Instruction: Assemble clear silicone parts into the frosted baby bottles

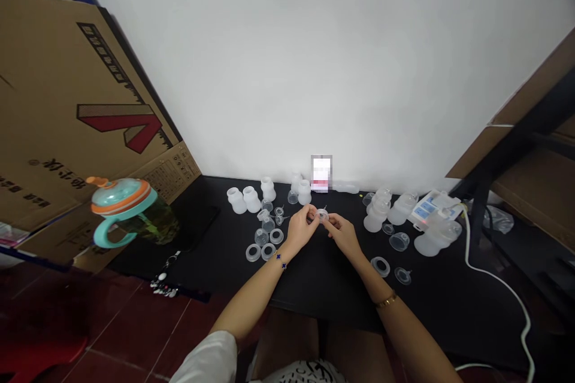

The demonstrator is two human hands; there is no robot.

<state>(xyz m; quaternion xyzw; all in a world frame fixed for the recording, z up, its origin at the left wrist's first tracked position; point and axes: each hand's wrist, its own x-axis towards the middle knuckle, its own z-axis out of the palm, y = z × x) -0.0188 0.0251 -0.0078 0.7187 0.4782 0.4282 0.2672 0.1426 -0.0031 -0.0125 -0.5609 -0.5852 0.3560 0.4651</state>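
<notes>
Between my two hands, over the middle of the black table, is a small translucent bottle collar ring (322,214) with a clear piece poking up from it. My left hand (303,226) pinches its left side with the fingertips. On the other side, my right hand (342,231) grips the edge between thumb and fingers. Left of my left hand lie several loose collar rings (253,252), clear dome caps (261,236) and small clear nipple-like parts (279,215). To the right of my right forearm are another collar ring (380,267) and a clear nipple-like part (403,276).
White bottles (236,200) stand at the back left, and more bottles (378,214) at the right near a white device (435,208) with a cable (498,281). A lidded drink jug (135,212) sits far left beside a cardboard box (58,108). Behind the black table (314,287) rises a wall.
</notes>
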